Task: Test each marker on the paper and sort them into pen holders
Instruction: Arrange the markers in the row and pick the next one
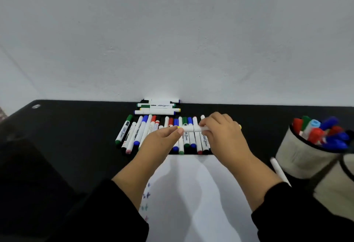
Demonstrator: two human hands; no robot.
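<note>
Black tabletop (pixel 76 126) ran against a pale wall, loose markers (pixel 141 130) in a row beyond the paper (pixel 191 193). Both hands pinched one white marker (pixel 189 128) held level above that row: left hand (pixel 162 138) at its yellow end, right hand (pixel 222 132) curled round the barrel. Judged light, rigid and smooth; grip mid-barrel, pull cap straight.

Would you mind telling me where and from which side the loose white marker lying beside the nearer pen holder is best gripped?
Grip the loose white marker around the middle of its barrel, coming from above. It lies flat on the black table, slanted, with the fabric pen holder close on its right, so fingers probably fit best across the barrel, pinching from its left and the narrow right gap.
</note>
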